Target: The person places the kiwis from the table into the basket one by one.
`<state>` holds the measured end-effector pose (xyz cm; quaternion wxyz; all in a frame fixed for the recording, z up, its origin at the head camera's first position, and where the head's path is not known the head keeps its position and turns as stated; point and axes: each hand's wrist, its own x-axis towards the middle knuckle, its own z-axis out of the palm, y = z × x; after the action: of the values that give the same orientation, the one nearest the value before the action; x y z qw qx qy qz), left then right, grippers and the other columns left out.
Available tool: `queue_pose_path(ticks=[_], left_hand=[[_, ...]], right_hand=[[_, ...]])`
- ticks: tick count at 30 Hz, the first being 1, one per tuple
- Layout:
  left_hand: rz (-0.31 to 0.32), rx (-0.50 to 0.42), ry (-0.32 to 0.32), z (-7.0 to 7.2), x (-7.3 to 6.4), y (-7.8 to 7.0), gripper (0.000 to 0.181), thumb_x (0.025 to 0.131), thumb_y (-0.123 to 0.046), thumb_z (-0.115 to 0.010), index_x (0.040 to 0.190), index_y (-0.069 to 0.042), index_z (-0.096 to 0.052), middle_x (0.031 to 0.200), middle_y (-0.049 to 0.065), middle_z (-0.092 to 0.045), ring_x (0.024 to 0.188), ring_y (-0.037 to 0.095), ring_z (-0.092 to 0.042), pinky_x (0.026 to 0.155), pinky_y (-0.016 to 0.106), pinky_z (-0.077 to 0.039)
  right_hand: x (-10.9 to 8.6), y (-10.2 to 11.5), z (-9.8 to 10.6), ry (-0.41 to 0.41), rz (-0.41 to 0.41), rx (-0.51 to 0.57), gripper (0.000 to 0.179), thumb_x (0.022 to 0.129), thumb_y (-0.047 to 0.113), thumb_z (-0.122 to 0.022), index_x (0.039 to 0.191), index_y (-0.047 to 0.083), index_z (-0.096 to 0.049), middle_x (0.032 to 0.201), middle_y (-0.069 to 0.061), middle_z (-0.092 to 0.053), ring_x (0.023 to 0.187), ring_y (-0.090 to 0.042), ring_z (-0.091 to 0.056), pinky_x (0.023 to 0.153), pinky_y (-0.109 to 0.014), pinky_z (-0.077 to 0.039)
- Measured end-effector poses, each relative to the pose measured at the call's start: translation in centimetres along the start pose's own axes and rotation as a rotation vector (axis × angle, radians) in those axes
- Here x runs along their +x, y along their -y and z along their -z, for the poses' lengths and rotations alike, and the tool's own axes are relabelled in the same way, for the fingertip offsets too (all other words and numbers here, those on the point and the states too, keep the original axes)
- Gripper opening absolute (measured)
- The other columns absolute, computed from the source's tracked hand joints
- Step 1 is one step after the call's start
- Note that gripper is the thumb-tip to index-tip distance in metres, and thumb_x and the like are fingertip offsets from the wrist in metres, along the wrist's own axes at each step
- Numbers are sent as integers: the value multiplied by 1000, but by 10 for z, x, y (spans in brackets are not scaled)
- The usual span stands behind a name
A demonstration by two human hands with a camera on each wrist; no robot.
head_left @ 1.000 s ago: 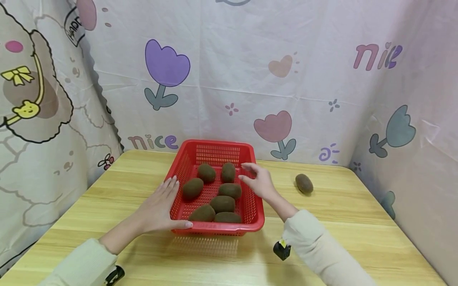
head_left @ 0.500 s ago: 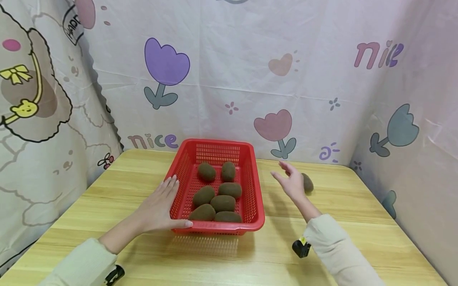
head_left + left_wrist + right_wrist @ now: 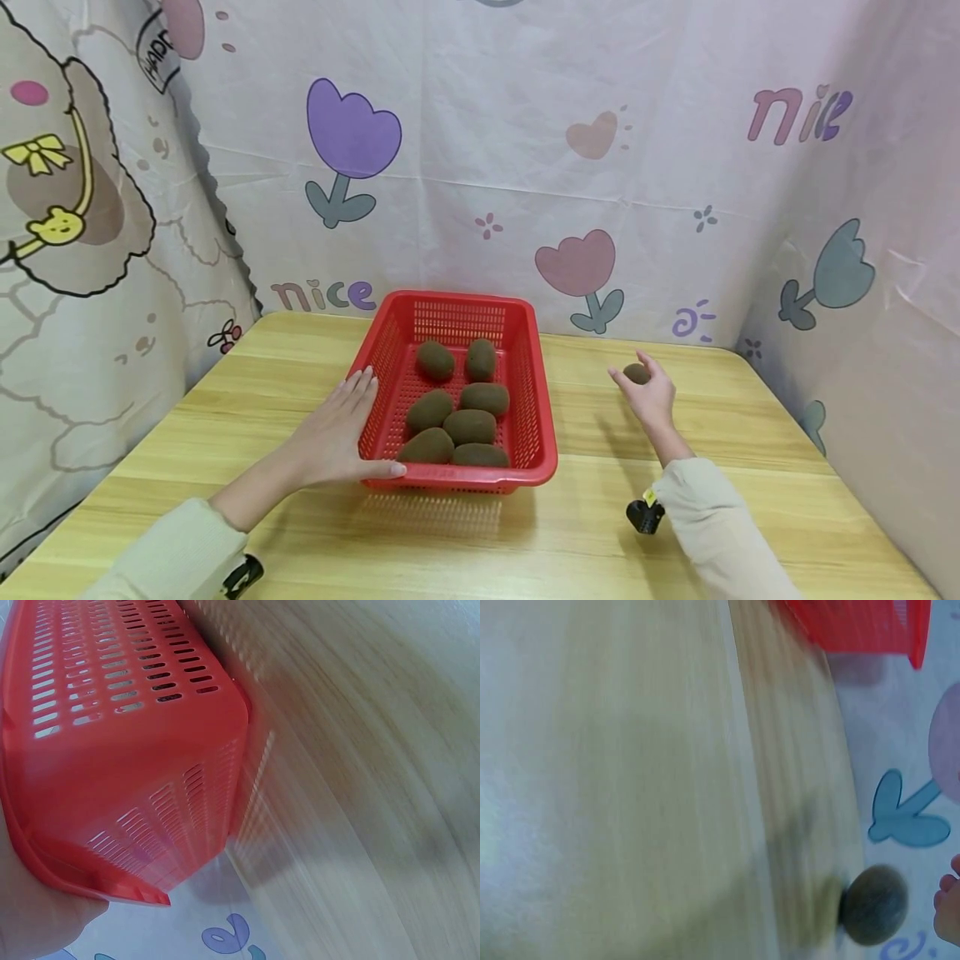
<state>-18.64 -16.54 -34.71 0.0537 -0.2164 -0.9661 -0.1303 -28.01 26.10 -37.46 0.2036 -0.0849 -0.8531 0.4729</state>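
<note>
A red plastic basket (image 3: 539, 400) with slotted walls stands mid-table, holding several brown kiwis (image 3: 470, 427). My left hand (image 3: 333, 433) rests on its near left corner, fingers straight along the left rim and thumb lying on the front rim. In the left wrist view, part of that hand (image 3: 37, 919) touches the rim. Right of the basket lies a single kiwi (image 3: 637, 373) on the table. My right hand (image 3: 651, 396) is at it, thumb and fingers spread to either side. The right wrist view shows a gap between this kiwi (image 3: 875, 905) and the visible fingertips (image 3: 946, 883).
The wooden table (image 3: 592, 517) reaches back to a hanging cloth (image 3: 480, 167) printed with tulips and words. The cloth also closes off the left and right sides. A small black device (image 3: 645, 515) hangs at the right cuff.
My right hand has moved right, from above the basket to the lone kiwi. One kiwi in the basket has shifted toward the others. The left hand stays in place.
</note>
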Motion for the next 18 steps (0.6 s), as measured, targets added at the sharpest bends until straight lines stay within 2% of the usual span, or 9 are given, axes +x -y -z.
queue_pose_path(ticks=[5,11,18], left_hand=[[-1,3,-1,0,0,0,116,69,-70,-59,141,12,-22,152,27,-16,140,42,-16,114,53,-20],[-1,9,-1,0,-1,-1,116,69,-71,-59,141,12,-23,152,27,-16,141,42,-15,114,52,-21],[-8,9,-9,1,-1,-1,116,69,-70,-60,141,13,-23,151,28,-17,140,42,-16,114,53,-21]], right_hand=[[6,-19,1,-30,-64,17,66,82,18,-69,137,-4,-39,141,-28,-37,130,-42,-38,108,-48,-35],[10,-37,5,-33,-147,10,72,82,19,-69,140,-4,-34,144,-28,-33,134,-42,-31,109,-50,-31],[14,-47,5,-34,-178,-45,70,81,16,-67,138,-8,-34,138,-33,-37,129,-45,-35,108,-52,-31]])
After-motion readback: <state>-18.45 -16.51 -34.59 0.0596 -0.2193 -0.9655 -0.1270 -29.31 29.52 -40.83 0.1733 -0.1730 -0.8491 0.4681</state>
